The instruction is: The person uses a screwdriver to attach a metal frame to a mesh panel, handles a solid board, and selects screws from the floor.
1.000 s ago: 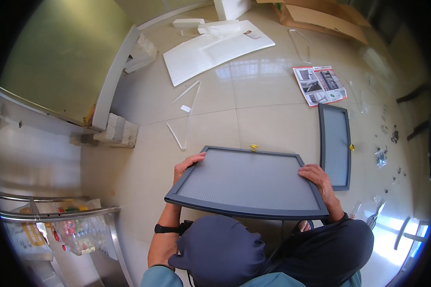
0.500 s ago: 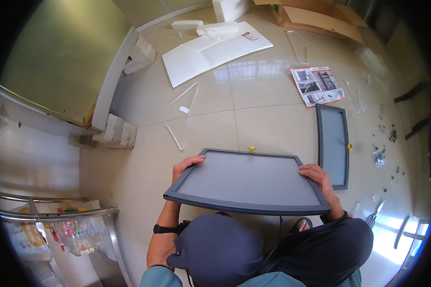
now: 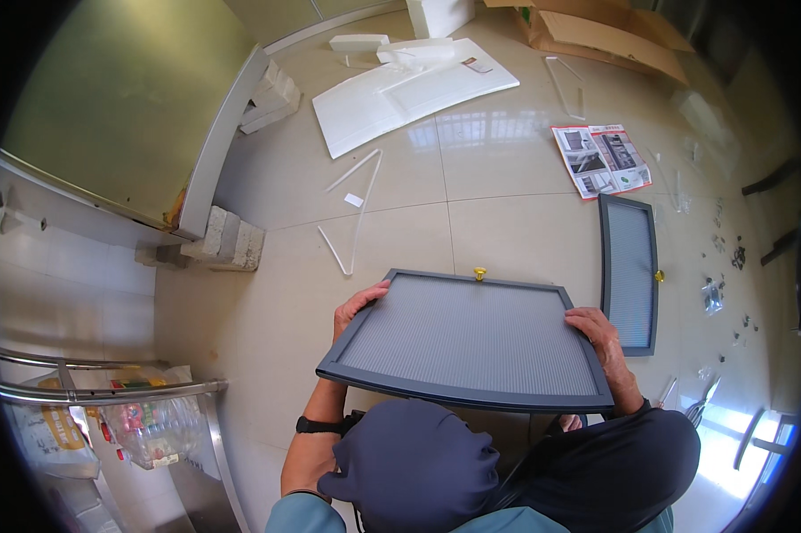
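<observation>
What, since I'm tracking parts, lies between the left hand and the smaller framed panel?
The larger framed panel and, at its right edge, the right hand, as the head view shows.

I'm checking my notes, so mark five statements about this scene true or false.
The left hand holds the large grey panel by its left edge. True.
The large grey panel's yellow knob is on its right edge. False: it's on the far edge.
The right hand is on the large grey panel's right edge. True.
The printed leaflet is inside the cardboard box. False: it lies on the floor.
The smaller panel lies right of the large one. True.
</observation>
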The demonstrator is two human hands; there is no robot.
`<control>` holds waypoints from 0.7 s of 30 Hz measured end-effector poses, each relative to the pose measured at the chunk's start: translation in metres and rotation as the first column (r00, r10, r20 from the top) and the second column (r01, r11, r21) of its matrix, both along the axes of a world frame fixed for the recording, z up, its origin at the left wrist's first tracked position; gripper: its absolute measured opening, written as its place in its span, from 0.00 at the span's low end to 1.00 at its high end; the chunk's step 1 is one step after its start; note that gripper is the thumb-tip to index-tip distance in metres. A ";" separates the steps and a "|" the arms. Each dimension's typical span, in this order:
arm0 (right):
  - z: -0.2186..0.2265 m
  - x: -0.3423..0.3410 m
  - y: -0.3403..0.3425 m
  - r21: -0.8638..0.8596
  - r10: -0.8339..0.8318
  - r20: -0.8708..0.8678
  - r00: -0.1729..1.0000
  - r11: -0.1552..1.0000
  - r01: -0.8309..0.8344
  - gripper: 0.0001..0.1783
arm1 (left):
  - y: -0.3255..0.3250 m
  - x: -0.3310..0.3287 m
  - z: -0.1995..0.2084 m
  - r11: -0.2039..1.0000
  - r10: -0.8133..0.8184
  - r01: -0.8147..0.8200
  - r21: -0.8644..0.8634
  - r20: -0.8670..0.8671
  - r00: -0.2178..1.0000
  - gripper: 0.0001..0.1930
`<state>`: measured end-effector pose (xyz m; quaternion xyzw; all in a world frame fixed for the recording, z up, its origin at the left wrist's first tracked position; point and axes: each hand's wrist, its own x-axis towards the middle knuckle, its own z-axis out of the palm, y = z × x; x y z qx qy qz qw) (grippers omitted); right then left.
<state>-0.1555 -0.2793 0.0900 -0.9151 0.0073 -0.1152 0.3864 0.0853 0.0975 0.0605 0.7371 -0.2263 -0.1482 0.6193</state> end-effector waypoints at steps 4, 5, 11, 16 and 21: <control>-0.005 0.001 -0.004 0.049 -0.044 -0.031 0.999 0.998 0.046 0.20 | 0.000 0.006 0.000 1.000 -0.024 0.023 0.021 0.017 1.000 0.18; -0.006 0.001 -0.006 0.050 -0.045 -0.033 0.998 0.998 0.046 0.20 | -0.001 0.008 0.000 0.999 -0.026 0.026 0.021 0.009 1.000 0.18; -0.008 0.005 -0.008 0.090 -0.057 -0.023 0.998 0.994 0.058 0.21 | -0.005 0.012 0.000 1.000 -0.016 0.016 -0.019 0.021 1.000 0.17; -0.010 0.006 -0.011 0.059 -0.036 0.001 0.999 0.998 0.036 0.22 | -0.006 0.014 0.003 1.000 -0.022 0.022 -0.009 -0.010 1.000 0.18; -0.008 0.007 -0.010 0.078 -0.047 -0.005 0.999 0.996 0.047 0.22 | -0.006 0.014 0.003 0.999 -0.028 0.025 -0.043 -0.048 0.998 0.18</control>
